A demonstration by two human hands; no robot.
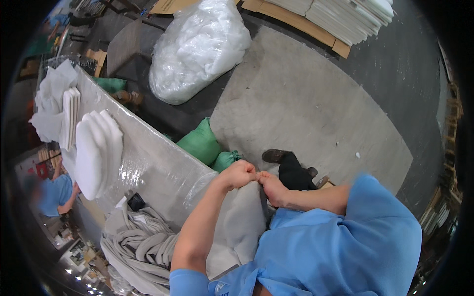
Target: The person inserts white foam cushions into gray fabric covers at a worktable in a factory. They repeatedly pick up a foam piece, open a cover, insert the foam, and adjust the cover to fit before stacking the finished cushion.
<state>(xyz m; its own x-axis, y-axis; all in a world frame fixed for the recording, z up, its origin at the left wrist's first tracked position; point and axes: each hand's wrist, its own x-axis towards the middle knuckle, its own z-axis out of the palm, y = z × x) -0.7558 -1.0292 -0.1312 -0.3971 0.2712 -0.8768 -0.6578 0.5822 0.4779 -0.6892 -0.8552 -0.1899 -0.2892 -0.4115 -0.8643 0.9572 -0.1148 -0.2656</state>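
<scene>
A stuffed grey fabric cushion or cover (pixel 239 222) stands on end against my body, at the near end of a plastic-wrapped table (pixel 160 160). At its top edge my left hand (pixel 238 174) is closed, thumb and fingers pinched together on the fabric. My right hand (pixel 273 189) meets it there, also closed, its fingertips on the same edge. Whether a small part such as a zip pull sits between the fingertips is hidden. Left of my left forearm, a heap of loose grey fabric covers (pixel 140 241) lies on the table.
White padded pieces (pixel 96 153) lean together on the table's far left. Green sacks (pixel 201 142) sit on the floor beside the table. Beyond is a large clear plastic bag of white filling (pixel 200 52). Stacked white sheets (pixel 335 17) lie farther back. A co-worker in blue (pixel 55 195) stands left.
</scene>
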